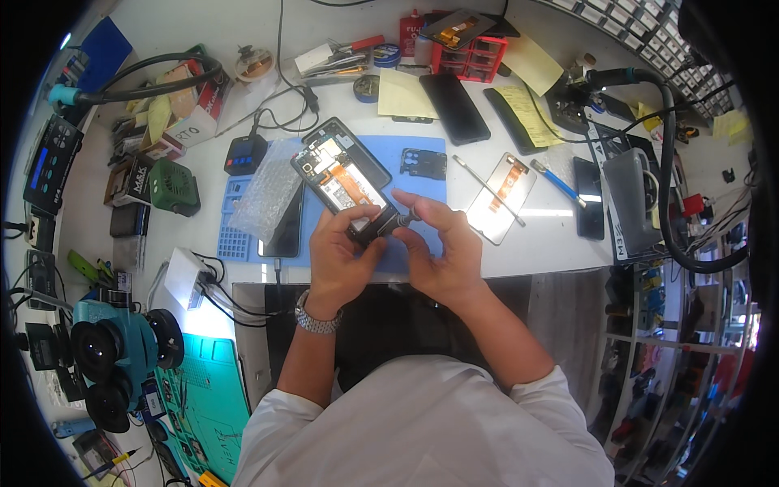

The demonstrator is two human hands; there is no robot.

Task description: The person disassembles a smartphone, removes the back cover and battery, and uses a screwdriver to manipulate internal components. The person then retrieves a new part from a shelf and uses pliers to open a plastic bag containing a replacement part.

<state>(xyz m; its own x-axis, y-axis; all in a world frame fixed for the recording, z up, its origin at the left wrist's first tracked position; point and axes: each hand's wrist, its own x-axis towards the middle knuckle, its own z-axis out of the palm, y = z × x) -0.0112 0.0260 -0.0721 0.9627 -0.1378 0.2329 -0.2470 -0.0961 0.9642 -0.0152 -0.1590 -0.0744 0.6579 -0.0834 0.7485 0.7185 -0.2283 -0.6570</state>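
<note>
- Our left hand [339,247] grips the lower end of an opened phone [345,177], fingers wrapped round its edge, holding it tilted above the blue work mat [422,154].
- Our right hand [442,247] pinches a small screwdriver [399,221], its tip set against the phone's lower end.
- We judge the work mid-way: the back is already off, the orange flex and inner boards lie bare, and a black inner cover [423,164] rests on the mat just beyond; the lower part looks yet to be dealt with.
- Both forearms rise from the lower edge, wrists bent inward, hands nearly touching.
- Nearby lie a bubble-wrap sheet [268,191] and a detached screen panel [503,195].
</note>
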